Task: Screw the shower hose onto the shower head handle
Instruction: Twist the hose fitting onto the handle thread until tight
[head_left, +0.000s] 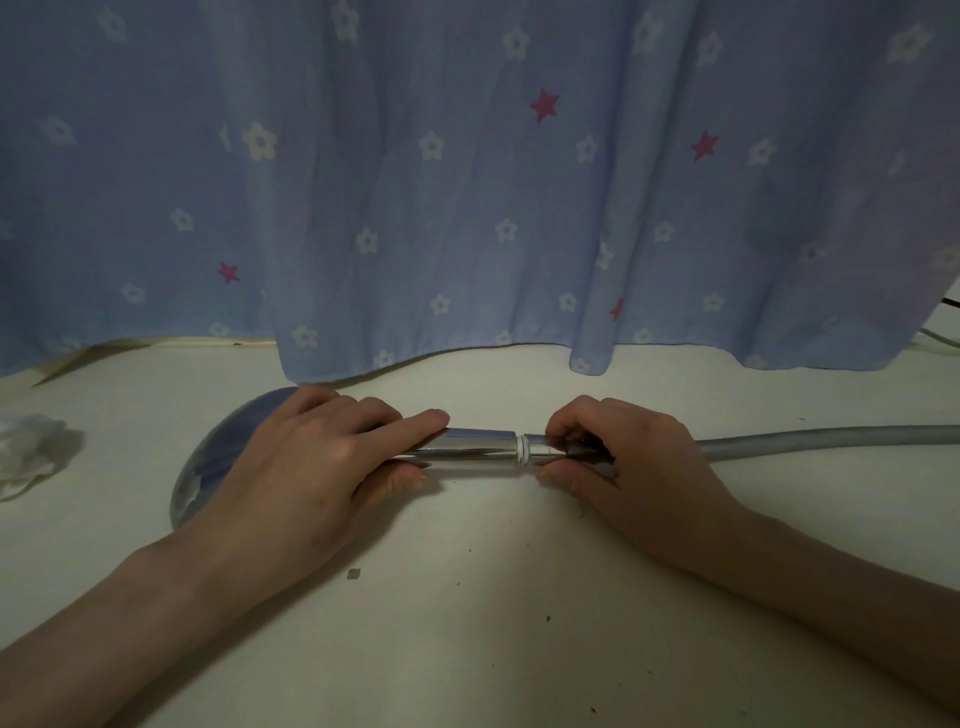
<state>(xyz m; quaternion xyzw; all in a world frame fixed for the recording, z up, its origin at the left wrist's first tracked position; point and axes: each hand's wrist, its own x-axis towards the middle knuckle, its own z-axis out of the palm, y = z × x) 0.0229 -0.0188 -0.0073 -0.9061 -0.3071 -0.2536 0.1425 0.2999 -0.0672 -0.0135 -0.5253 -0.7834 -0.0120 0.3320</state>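
Nearest in view, two bare forearms reach in from the near edge across the pale, speckled worktop (467, 597), converging on one line. The left hand (311, 467) is clenched around the shiny chrome shower head handle (478, 448), fingers over the top and thumb underneath, pressing it down against the worktop. The right hand (628, 457) pinches the chrome nut at the end of the grey flexible shower hose (831, 436) between fingertips and thumb.

What the coming turn depends on is alignment: handle and hose lie end to end on a single left-to-right axis, with the joint midway between the two hands. A white ring (522, 449), probably a washer or thread tape, shows at that joint, so the nut looks started but not fully seated, judging by the gap. The right hand sits directly on the nut and is the one placed to twist; the left only needs to hold the handle steady.

To the left, the round face of the shower head (218, 457) lies partly hidden behind the left hand. Further left sits a crumpled white wad (28, 452). Farthest, a blue flower-and-star curtain (467, 182) hangs down to the worktop.
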